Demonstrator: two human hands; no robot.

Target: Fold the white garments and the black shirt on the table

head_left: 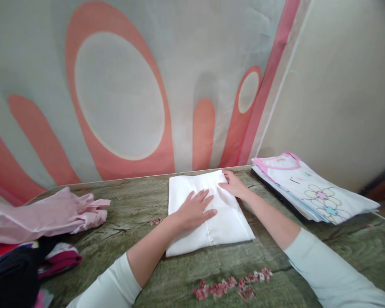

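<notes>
A folded white garment [192, 244] lies flat on the wood-patterned table in front of me, its near edge showing a short row of small shiny beads or buttons. My left hand [195, 209] rests palm down on the middle of it, fingers spread. At the far right corner, my right hand [234, 185] grips the garment's edge, thumb on top and fingers at the rim. The cloth lifts into a slight crease beside that thumb.
On the right stands a stack of folded clothes, topped by a white shirt with pink trim and flowers [321, 188]. A pink satiny garment [48, 214] and dark, red and magenta clothes [16, 269] pile up on the left. A patterned wall panel [182, 128] rises behind the table [141, 273].
</notes>
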